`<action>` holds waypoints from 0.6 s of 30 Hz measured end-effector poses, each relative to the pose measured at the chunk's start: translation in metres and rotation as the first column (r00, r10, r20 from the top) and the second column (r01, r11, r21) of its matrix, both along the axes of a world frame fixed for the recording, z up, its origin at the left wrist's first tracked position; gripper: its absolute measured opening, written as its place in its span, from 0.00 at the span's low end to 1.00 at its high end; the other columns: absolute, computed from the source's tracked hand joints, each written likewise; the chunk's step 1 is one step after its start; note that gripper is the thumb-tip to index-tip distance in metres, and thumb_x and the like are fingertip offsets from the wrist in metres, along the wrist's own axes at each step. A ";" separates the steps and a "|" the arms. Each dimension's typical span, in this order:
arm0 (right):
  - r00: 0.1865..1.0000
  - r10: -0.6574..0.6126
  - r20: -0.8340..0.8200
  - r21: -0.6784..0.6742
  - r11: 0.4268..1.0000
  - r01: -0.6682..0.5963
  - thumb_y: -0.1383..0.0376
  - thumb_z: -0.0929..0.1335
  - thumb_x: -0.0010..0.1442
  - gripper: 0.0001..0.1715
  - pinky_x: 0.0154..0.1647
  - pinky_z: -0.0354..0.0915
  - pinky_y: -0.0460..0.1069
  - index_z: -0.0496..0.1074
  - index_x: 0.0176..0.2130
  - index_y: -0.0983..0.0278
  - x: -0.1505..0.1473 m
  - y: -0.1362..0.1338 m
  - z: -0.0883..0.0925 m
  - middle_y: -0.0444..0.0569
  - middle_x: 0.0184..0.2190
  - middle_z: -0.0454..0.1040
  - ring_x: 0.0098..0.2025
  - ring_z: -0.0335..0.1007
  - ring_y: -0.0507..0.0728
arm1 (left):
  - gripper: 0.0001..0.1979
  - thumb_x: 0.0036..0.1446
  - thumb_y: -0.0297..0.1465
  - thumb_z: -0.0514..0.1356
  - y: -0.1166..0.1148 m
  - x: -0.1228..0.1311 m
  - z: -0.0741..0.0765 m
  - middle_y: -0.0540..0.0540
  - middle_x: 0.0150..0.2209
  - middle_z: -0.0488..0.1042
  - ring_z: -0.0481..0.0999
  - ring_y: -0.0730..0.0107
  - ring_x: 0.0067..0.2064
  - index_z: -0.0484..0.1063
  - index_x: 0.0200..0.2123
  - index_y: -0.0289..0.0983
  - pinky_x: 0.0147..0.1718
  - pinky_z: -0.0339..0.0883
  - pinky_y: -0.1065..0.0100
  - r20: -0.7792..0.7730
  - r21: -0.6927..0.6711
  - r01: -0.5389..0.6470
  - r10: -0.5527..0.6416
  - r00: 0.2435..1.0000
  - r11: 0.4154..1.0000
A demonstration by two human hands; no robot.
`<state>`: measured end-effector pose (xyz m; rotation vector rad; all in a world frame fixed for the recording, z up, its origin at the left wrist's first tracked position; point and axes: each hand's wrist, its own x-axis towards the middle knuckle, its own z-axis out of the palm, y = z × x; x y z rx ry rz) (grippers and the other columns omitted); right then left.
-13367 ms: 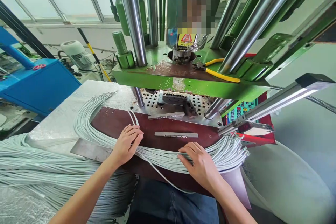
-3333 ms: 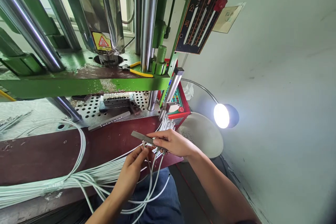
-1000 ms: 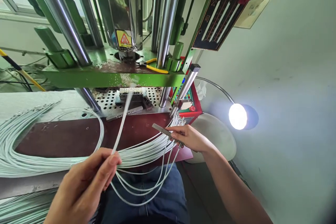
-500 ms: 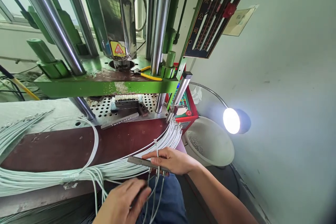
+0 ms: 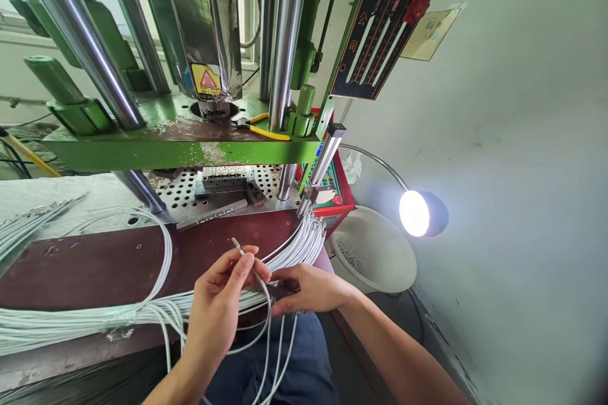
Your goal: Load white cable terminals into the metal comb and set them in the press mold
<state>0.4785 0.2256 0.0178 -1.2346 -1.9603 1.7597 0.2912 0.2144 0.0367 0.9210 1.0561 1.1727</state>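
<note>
My left hand point(image 5: 219, 300) pinches a thin white cable point(image 5: 265, 288) between thumb and fingertips, its tip sticking up past the thumb. Close beside it, my right hand point(image 5: 311, 291) grips a dark metal bar point(image 5: 280, 292), mostly hidden by the fingers. Several cables hang below the bar over my lap. Behind both hands, a thick bundle of white cables point(image 5: 304, 245) runs along the bench edge. On the perforated press bed lies a slotted metal strip point(image 5: 213, 214), with a metal mould block point(image 5: 223, 178) behind it.
A green press plate point(image 5: 180, 155) with steel columns stands ahead, carrying yellow-handled pliers point(image 5: 266, 133). To the right are a red control box point(image 5: 344, 202), a lit lamp point(image 5: 414, 214) and a white bucket point(image 5: 387, 253). More cables point(image 5: 38, 218) lie at left.
My left hand has risen and closed on a cable end near the bar. The bar in my right hand has turned and is now mostly covered. The camera view has shifted slightly.
</note>
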 end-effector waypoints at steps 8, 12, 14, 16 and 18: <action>0.971 -0.238 -0.039 0.025 0.971 0.239 0.61 0.68 0.61 0.30 0.26 0.61 0.43 0.68 0.61 0.64 0.023 0.006 0.005 0.44 0.29 0.67 0.26 0.61 0.47 | 0.28 0.46 0.56 0.64 -0.012 -0.006 -0.030 0.57 0.17 0.51 0.47 0.82 0.18 0.66 0.28 0.34 0.18 0.38 0.74 -0.014 -0.250 0.297 -0.310 0.951 0.921; 0.967 -0.248 -0.061 0.062 0.966 0.252 0.62 0.68 0.62 0.29 0.28 0.60 0.43 0.68 0.60 0.65 0.020 0.003 0.016 0.44 0.28 0.65 0.27 0.60 0.47 | 0.32 0.44 0.60 0.61 -0.013 -0.001 -0.037 0.55 0.16 0.51 0.48 0.81 0.18 0.62 0.23 0.35 0.18 0.37 0.72 -0.111 -0.265 0.327 -0.366 0.924 0.907; 0.970 -0.237 -0.046 0.067 0.968 0.240 0.61 0.68 0.62 0.29 0.27 0.58 0.43 0.69 0.61 0.64 0.018 0.002 0.019 0.44 0.28 0.64 0.27 0.59 0.47 | 0.31 0.45 0.60 0.60 -0.012 0.001 -0.035 0.54 0.16 0.54 0.49 0.81 0.18 0.61 0.22 0.35 0.18 0.39 0.72 -0.134 -0.248 0.328 -0.367 0.920 0.912; 0.973 -0.231 -0.028 0.068 0.970 0.232 0.60 0.68 0.61 0.28 0.26 0.58 0.43 0.69 0.60 0.63 0.015 0.002 0.021 0.44 0.29 0.64 0.27 0.59 0.47 | 0.31 0.46 0.59 0.60 -0.011 0.001 -0.033 0.53 0.16 0.55 0.51 0.80 0.18 0.61 0.21 0.35 0.19 0.41 0.72 -0.149 -0.225 0.351 -0.388 0.910 0.909; 0.973 -0.228 -0.014 0.071 0.971 0.229 0.60 0.68 0.61 0.27 0.26 0.58 0.43 0.70 0.59 0.61 0.012 0.001 0.022 0.44 0.29 0.64 0.27 0.58 0.47 | 0.31 0.47 0.59 0.59 -0.010 0.001 -0.033 0.53 0.16 0.56 0.52 0.79 0.17 0.61 0.20 0.35 0.19 0.43 0.71 -0.153 -0.197 0.373 -0.404 0.902 0.907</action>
